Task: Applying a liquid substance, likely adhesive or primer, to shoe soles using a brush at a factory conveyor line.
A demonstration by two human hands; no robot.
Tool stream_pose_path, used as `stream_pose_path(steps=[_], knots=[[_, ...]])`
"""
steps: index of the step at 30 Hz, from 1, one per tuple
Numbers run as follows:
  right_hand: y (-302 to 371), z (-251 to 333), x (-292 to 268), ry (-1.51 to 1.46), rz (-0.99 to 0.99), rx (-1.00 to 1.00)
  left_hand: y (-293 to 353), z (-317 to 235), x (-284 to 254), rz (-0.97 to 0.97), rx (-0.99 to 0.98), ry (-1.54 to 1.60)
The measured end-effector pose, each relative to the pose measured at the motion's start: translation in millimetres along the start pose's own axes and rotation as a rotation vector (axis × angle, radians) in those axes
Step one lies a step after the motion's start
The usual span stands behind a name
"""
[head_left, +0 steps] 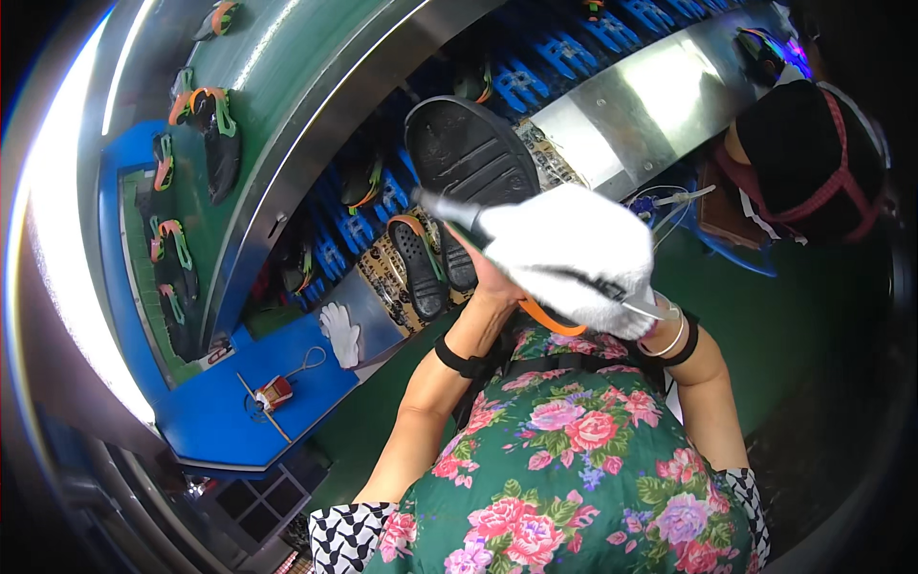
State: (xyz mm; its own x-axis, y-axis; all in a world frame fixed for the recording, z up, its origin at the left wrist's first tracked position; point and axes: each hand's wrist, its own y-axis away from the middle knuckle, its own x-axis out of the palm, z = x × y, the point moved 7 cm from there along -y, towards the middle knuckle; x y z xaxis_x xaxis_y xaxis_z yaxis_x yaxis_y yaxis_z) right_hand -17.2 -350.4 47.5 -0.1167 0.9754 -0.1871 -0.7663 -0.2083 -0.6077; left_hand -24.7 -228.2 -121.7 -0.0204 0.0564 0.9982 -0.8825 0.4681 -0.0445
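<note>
A: ok so I'm only on the remote feed here, what have the hands actually got?

B: right hand (579, 253) is in a fuzzy white glove and looks curled round a slim tool (448, 206). Tip's a blur so I can't say what kind, and the fingers are lost in the glove. Left hand (494, 277) is bare, gripping the side of a big black shoe (466, 153), tread facing me. Can't see its fingertips either

A: whole shoe visible?

B: nah, the glove blocks the lower part. An orange strip (552, 319) peeks out below, can't tell if it's the same shoe. Just left, a smaller black clog (418, 268) is partly behind the left wrist

A: edges, room to move?

B: shoe's tight against the clog side in my view, with blue racks (569, 57) and a metal plate (612, 124) beyond it. More room on the right, where green floor (703, 316) runs toward a dark shape with maroon straps (789, 143) I can't make out. Lower left there's a blue table (215, 411), a spare white glove (340, 335) by its edge. The fisheye rim blacks out the corners
</note>
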Motion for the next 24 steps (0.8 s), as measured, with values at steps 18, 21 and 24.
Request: stream_pose_path(steps=[18, 21, 24], knots=[[18.6, -7.3, 12.9, 0.063, 0.115, -0.014, -2.9, -8.9, -11.4, -0.299, -0.127, 0.347], [17.2, -16.5, -6.0, 0.060, 0.053, 0.054, -16.0, -21.9, 11.7, -0.156, -0.079, -0.416], [20.2, -12.4, 4.7, 0.125, 0.093, 0.010, -24.6, -21.6, 17.8, -0.151, -0.138, -0.519]])
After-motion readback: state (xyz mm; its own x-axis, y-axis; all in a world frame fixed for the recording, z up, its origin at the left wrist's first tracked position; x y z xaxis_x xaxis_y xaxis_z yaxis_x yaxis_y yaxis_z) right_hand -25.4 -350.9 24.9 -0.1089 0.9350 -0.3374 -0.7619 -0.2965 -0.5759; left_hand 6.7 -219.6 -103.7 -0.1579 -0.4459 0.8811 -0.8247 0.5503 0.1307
